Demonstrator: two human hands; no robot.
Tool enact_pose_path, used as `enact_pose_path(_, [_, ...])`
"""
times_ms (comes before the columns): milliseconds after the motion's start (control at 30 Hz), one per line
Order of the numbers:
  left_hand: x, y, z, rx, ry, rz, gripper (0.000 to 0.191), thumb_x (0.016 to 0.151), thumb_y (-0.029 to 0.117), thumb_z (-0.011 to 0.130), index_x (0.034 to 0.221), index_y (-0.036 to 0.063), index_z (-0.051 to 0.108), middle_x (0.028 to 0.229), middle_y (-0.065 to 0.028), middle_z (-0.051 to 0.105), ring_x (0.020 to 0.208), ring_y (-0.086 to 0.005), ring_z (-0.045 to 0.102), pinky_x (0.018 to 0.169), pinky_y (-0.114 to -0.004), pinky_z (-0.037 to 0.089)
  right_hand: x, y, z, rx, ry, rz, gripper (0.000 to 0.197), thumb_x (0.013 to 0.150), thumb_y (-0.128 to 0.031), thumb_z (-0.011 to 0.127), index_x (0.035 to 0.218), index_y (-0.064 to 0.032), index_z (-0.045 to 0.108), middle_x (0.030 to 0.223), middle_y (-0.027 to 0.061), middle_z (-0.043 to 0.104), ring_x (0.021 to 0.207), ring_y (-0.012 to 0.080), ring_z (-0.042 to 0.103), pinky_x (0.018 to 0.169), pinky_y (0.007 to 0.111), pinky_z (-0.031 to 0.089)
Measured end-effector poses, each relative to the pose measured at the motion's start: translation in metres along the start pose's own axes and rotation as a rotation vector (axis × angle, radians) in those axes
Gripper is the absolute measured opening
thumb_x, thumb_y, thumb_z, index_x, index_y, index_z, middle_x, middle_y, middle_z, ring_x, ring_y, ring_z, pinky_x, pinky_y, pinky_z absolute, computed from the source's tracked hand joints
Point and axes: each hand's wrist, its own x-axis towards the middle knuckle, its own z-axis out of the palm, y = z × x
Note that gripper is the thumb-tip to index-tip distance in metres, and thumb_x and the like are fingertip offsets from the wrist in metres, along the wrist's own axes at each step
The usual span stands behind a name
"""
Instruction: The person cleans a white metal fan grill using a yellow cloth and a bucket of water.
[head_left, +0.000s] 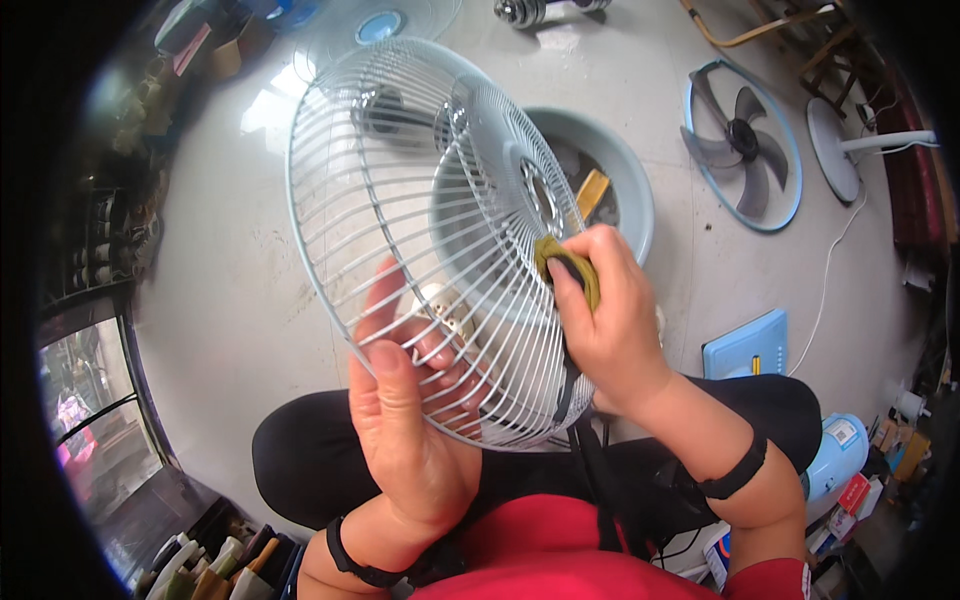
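Observation:
A wire fan grille (450, 247) is held tilted above my lap. My left hand (412, 405) grips its lower left rim, with the thumb outside and the fingers behind the wires. In my right hand (619, 315) is a bunched olive-green cloth (568, 271), pressed against the grille's outer face near the hub ring. Behind the grille a round grey-blue basin (637, 187) stands on the floor, holding water and a yellow block-like object (592, 193); the grille partly hides it.
Grey fan blades (742, 142) lie inside a blue ring at the right, beside a white fan base (832, 150) with a cable. A light blue box-like part (750, 346) sits near my right knee. Dumbbells (519, 11) and another grille (420, 15) are at the top; shelves line the left.

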Motion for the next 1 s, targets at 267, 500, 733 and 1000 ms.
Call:
enact_pose_path(267, [-0.017,-0.003,0.004,0.262,-0.181,-0.145,0.065,0.09,-0.003,0.058,0.147,0.0005,0.026,0.123,-0.0086,0.051,0.092,-0.0111,0.056,0.081,-0.028,0.049,0.021,-0.047,-0.018,0.243,0.046,-0.001,0.014,0.088,-0.01,0.062,0.096,0.0,0.056,0.087,0.0127,0.06,0.077,0.0233,0.06,0.07,0.031,0.048])
enact_pose_path(500, [-0.032,-0.022,-0.018,0.67,-0.384,0.01,0.062,0.074,0.0,0.067,0.131,-0.0007,0.043,0.118,-0.0145,0.057,0.111,-0.0241,0.057,0.094,-0.035,0.046,-0.009,-0.081,-0.024,-0.223,-0.128,-0.675,0.027,0.072,-0.017,0.072,0.098,-0.0106,0.065,0.086,0.0028,0.059,0.063,0.0217,0.056,0.054,0.032,0.046])
enact_pose_path(733, [-0.035,-0.028,-0.015,0.661,-0.313,0.025,0.051,0.078,0.001,0.069,0.124,-0.0055,0.047,0.103,-0.0114,0.062,0.089,-0.0162,0.064,0.076,-0.028,0.052,-0.001,-0.059,-0.025,0.04,-0.144,-0.465,0.034,0.071,-0.008,0.077,0.098,-0.0056,0.058,0.085,0.0097,0.058,0.069,0.0267,0.056,0.059,0.034,0.048])
enact_pose_path(1000, [-0.028,-0.023,0.006,0.467,-0.247,-0.147,0.071,0.081,-0.002,0.069,0.141,-0.0014,0.031,0.111,-0.0098,0.058,0.091,-0.0128,0.061,0.078,-0.027,0.052,0.008,-0.04,-0.025,0.056,0.008,-0.078,0.016,0.084,-0.005,0.065,0.089,-0.0013,0.051,0.079,0.014,0.055,0.066,0.0308,0.057,0.06,0.035,0.046])
